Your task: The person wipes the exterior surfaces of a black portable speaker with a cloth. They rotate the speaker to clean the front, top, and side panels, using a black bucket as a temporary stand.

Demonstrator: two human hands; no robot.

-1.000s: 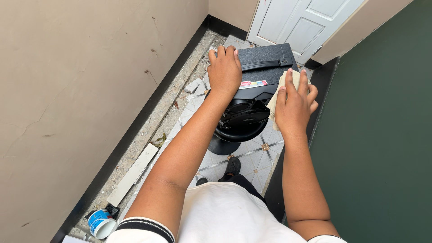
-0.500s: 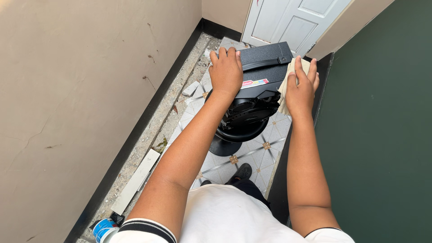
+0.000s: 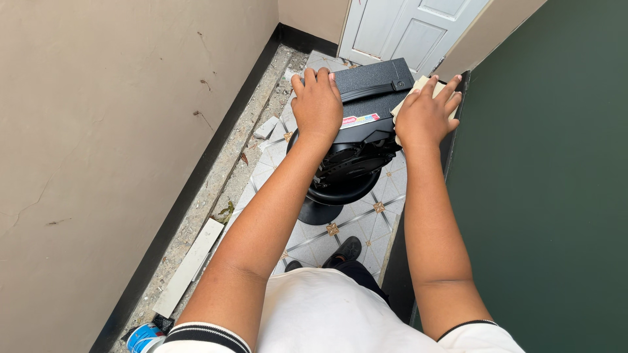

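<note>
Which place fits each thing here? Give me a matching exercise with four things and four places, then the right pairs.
Things:
1 left hand
2 cloth
3 door
4 blue and white can

Places:
A beyond the black machine, at the passage's end
B flat on the black machine's top
C on the floor by the left wall
D under the right hand

Pairs: 1-B, 2-D, 3-A, 4-C

Narrow home passage where I stand: patterned floor tiles [image 3: 386, 189], white panelled door [image 3: 399, 29], rubble along beige wall [image 3: 98, 131].
</note>
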